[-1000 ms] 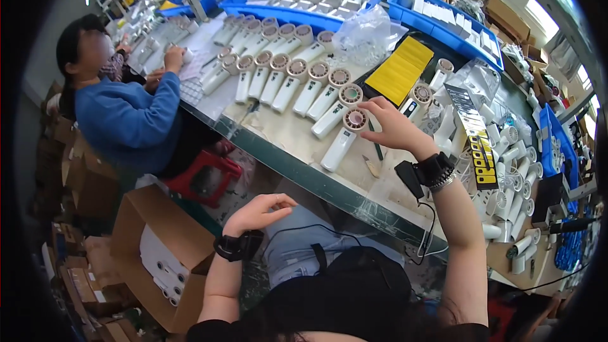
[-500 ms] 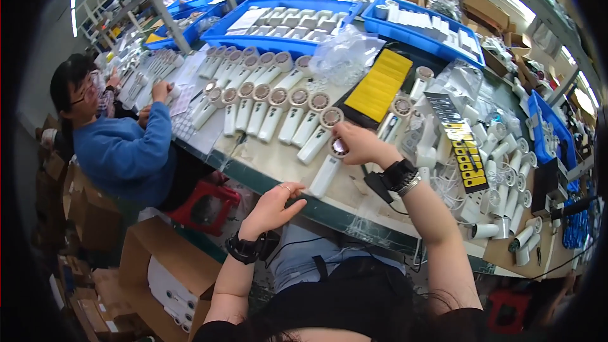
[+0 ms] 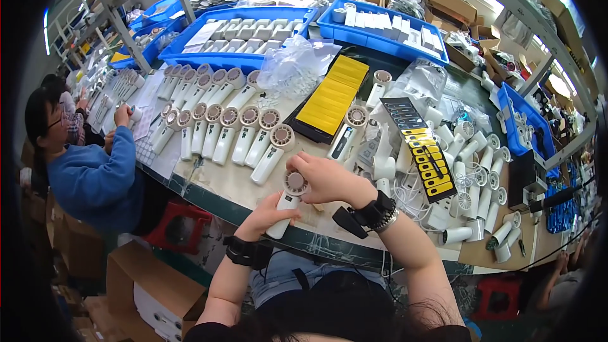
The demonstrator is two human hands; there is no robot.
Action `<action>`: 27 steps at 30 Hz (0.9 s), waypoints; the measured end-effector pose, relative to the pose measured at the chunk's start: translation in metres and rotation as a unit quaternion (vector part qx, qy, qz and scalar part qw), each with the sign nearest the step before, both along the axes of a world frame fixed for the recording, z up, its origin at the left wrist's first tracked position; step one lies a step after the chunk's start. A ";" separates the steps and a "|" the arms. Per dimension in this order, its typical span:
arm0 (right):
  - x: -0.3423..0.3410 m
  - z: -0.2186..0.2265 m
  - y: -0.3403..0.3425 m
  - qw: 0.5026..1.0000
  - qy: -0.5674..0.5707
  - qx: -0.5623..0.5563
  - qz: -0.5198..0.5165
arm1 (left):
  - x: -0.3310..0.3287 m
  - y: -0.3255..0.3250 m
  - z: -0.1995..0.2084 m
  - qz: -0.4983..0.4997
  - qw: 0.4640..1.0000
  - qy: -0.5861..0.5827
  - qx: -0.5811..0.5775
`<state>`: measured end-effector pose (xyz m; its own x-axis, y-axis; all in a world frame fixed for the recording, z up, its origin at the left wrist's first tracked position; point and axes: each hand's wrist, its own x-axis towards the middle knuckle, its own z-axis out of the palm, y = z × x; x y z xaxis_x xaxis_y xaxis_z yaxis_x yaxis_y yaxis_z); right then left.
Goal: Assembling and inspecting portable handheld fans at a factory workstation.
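Observation:
Over the table's front edge I hold a white handheld fan (image 3: 287,204) with a round, grilled head. My right hand (image 3: 329,180) grips the fan at its head, while my left hand (image 3: 259,218) closes around the handle below. Just beyond, another white handheld fan (image 3: 267,164) lies at the right end of a row of several similar fans (image 3: 225,144). A second row of fans (image 3: 206,92) lies behind it. To the right are a pad of yellow sheets (image 3: 332,98), a fan with a dark opening in its handle (image 3: 344,142), and a black sheet with yellow stickers (image 3: 425,159).
Blue trays of white parts (image 3: 247,58) stand along the back. Many white fan bodies (image 3: 484,199) and cables crowd the right side. A co-worker in a blue top (image 3: 95,168) sits at left, by a red stool (image 3: 179,228). An open cardboard box (image 3: 142,278) stands at lower left.
My right hand has lifted the fan off the table and brought it nearer to me. My left hand, free before, now grips its handle. The view has shifted to the right.

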<state>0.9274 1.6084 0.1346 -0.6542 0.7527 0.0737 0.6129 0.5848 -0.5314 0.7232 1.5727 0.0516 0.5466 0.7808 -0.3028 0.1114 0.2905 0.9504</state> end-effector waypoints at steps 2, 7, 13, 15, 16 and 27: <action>0.012 0.003 -0.007 0.996 0.071 0.047 -0.009 | -0.003 -0.005 0.003 0.036 0.996 -0.066 -0.040; 0.056 0.032 -0.014 0.977 0.168 0.002 -0.129 | -0.022 -0.024 0.022 0.097 0.984 -0.132 -0.072; 0.050 0.001 0.008 0.976 0.054 0.056 -0.202 | -0.043 -0.064 0.026 0.092 0.991 -0.091 -0.038; 0.038 -0.016 0.025 0.970 0.010 0.146 -0.192 | -0.046 -0.068 0.027 0.096 0.990 -0.093 -0.032; 0.031 -0.026 0.031 0.961 -0.055 0.164 -0.216 | -0.047 -0.071 0.025 0.082 0.990 -0.113 -0.031; 0.027 -0.069 0.102 0.924 -0.185 0.175 -0.284 | -0.065 -0.095 -0.001 0.005 0.984 -0.168 -0.055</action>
<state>0.9547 1.7103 0.0651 -0.1905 0.9547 0.2284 0.9757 0.2098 -0.0634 0.6577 1.4781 0.0508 0.6226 0.7591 -0.1900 -0.2064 0.3935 0.8959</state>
